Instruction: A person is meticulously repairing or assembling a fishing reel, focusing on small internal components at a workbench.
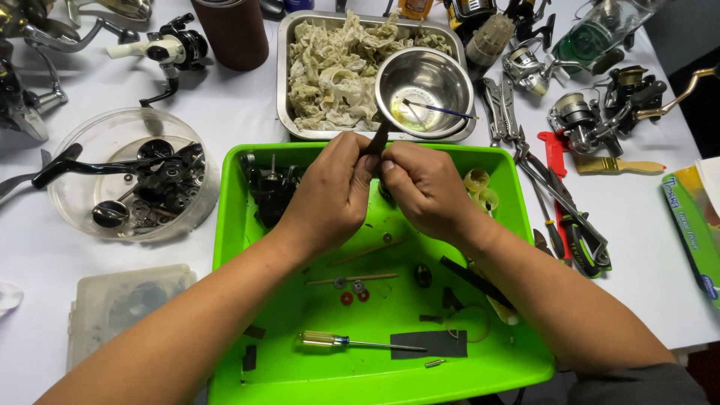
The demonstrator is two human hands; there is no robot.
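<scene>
White cloth covers the table (247, 120), which is crowded with fishing reels and tools. At its middle sits a bright green tray (525, 352), and both hands work above its far edge. The left hand (330, 191) and the right hand (424, 187) meet fingertip to fingertip, all fingers curled in tight around a small dark part (379, 140) that sticks up between them (its exact shape is hard to tell). On the tray floor lie a yellow-handled screwdriver (352, 342), two small red washers (354, 297), a thin wooden stick (352, 280) and a dark strip (431, 343); a black reel body (270, 191) rests in the far left corner, just beside the left hand. Beyond the tray stands a metal pan (283, 75) full of pale rags, with a steel bowl (424, 86) in it holding a small brush. To the left, a clear round tub (112, 135) holds black reel parts; to the right lie pliers (581, 240) and a paintbrush (619, 166).
</scene>
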